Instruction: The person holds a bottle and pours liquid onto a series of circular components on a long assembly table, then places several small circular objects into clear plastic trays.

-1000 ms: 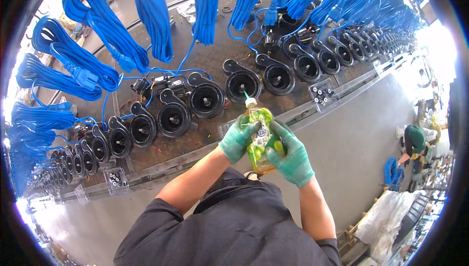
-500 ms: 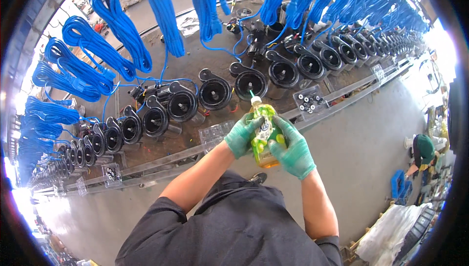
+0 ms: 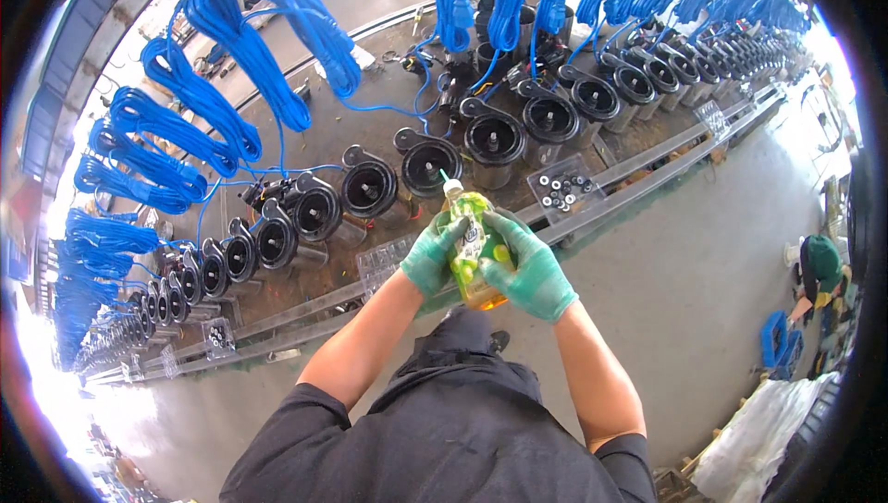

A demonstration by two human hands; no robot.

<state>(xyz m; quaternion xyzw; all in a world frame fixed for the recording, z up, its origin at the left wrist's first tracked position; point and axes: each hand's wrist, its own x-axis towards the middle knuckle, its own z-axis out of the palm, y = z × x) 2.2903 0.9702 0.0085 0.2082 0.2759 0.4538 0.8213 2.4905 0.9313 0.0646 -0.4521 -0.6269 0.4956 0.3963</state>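
A clear bottle of yellow-green liquid with a leafy green and white label is held between my gloved hands. My left hand wraps its left side, and my right hand grips it from the right with the fingers closed on it. The bottle tilts away from me, its white cap carrying a thin pale green nozzle. The nozzle tip lies over the open round mouth of a black pump-like housing; whether it touches cannot be told. A similar black housing sits to its left and another to its right.
A long row of these housings lines the dark bench. Bundled blue cables hang above it. A clear tray of small black and white rings sits at the bench's metal edge. At far right a person in a green cap is near a blue crate.
The view has shifted, so housings and tray appear further left. The bottle stays in both hands, its nozzle now toward the right part of the housing's mouth. The hanging cables have swung.
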